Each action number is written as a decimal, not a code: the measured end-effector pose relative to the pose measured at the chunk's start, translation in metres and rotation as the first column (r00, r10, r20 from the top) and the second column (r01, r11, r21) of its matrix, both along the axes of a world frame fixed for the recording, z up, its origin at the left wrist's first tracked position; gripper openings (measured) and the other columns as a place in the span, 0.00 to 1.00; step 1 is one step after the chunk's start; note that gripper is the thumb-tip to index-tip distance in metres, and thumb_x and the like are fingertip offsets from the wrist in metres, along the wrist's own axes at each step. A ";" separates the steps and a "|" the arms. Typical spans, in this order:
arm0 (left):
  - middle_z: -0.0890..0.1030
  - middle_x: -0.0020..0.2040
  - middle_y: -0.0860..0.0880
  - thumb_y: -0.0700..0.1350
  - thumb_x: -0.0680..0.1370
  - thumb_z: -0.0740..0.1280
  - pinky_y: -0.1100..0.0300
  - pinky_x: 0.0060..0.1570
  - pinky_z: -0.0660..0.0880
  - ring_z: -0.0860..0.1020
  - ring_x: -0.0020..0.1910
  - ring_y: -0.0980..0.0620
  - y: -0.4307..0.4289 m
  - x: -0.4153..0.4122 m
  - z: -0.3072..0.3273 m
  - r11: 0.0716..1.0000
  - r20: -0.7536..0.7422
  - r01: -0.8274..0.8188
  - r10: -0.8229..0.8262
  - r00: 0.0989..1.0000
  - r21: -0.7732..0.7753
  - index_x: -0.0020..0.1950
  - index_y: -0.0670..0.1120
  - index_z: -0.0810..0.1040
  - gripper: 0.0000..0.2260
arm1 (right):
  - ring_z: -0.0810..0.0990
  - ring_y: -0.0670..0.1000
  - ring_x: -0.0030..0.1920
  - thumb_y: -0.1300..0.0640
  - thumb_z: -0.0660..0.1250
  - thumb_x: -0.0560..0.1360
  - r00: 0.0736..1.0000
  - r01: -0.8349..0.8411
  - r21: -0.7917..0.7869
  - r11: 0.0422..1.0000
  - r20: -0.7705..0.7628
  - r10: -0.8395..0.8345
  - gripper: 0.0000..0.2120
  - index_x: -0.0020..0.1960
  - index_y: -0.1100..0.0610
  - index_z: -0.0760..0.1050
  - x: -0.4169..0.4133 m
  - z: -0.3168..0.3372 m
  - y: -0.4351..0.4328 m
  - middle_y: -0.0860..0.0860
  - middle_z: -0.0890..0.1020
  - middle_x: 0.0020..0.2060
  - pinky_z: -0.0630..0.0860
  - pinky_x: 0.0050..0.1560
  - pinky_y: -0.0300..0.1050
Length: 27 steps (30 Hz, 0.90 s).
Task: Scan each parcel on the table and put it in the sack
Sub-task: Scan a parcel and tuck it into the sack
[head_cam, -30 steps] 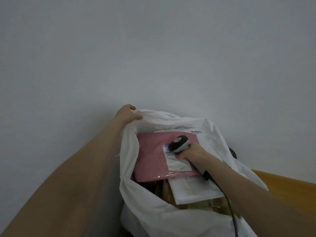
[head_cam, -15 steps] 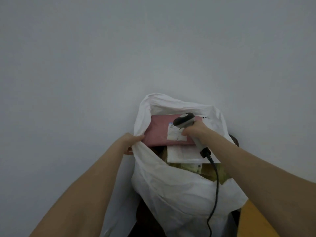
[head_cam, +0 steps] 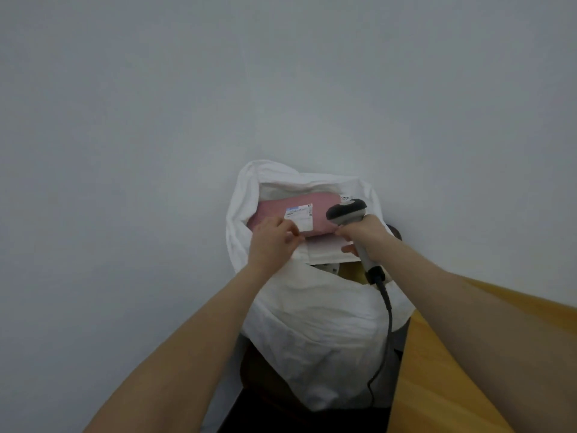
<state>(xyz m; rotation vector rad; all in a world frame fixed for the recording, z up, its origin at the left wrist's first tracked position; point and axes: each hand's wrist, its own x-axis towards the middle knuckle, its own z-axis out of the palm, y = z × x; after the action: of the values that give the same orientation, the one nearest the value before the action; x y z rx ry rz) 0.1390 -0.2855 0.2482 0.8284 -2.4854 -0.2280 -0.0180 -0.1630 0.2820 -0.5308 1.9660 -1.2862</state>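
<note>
Both hands are in the mouth of the white sack [head_cam: 312,323] right now, and the pink parcel [head_cam: 271,210] lies flat on top of the load inside, its shipping label [head_cam: 300,218] face up. The left hand [head_cam: 271,242] has its fingers [head_cam: 288,231] bent over the parcel's near edge, just beside the label, holding it there. The right hand [head_cam: 365,235] is wrapped tight round the handle of the barcode scanner [head_cam: 346,212], whose head sits just beside the parcel's right end, with its black cable [head_cam: 387,323] trailing down the sack's front. This reads as the stowing step: the pink parcel is in, and the hands look to be settling it. The next move, I'd say, calls for letting go, pulling both hands clear of the rim and turning to the wooden surface [head_cam: 468,370] at the right for another parcel. Under the pink one a white mailer [head_cam: 324,248] shows, and below that something yellowish, too covered to name. The scanner's window faces away, so I can't tell whether it is firing. Only a corner of the surface is in view, so any parcels left are out of sight, and the sack's base is lost in dark shadow.
</note>
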 end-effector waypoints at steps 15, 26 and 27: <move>0.79 0.43 0.52 0.51 0.65 0.79 0.62 0.26 0.69 0.78 0.28 0.52 0.112 -0.047 -0.025 0.617 0.562 0.637 -0.352 0.748 -0.462 0.48 0.55 0.82 0.14 | 0.80 0.55 0.38 0.65 0.70 0.73 0.939 0.342 -0.003 0.940 0.045 -0.341 0.13 0.56 0.64 0.74 -0.039 -0.014 0.110 0.55 0.77 0.38 0.75 0.39 0.46; 0.72 0.29 0.51 0.50 0.81 0.62 0.53 0.42 0.67 0.76 0.38 0.45 0.060 -0.058 0.053 0.956 0.138 0.292 -0.294 0.946 0.035 0.30 0.51 0.63 0.20 | 0.79 0.57 0.45 0.53 0.76 0.70 0.890 0.411 -0.085 0.908 0.252 -0.379 0.19 0.52 0.60 0.72 -0.061 -0.022 0.106 0.54 0.78 0.42 0.79 0.56 0.58; 0.69 0.28 0.53 0.51 0.80 0.64 0.54 0.47 0.70 0.74 0.35 0.52 0.063 -0.060 0.053 0.945 0.164 0.317 -0.327 0.931 0.087 0.30 0.51 0.64 0.19 | 0.80 0.56 0.43 0.53 0.77 0.69 0.871 0.419 -0.099 0.902 0.324 -0.369 0.19 0.52 0.60 0.73 -0.060 -0.023 0.100 0.54 0.79 0.42 0.80 0.53 0.57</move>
<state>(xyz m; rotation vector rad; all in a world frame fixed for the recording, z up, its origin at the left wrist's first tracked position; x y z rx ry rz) 0.0788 -0.2225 0.3011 0.4733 -2.7881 -0.3566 -0.0780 -0.0628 0.2590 0.0072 1.7722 -1.6863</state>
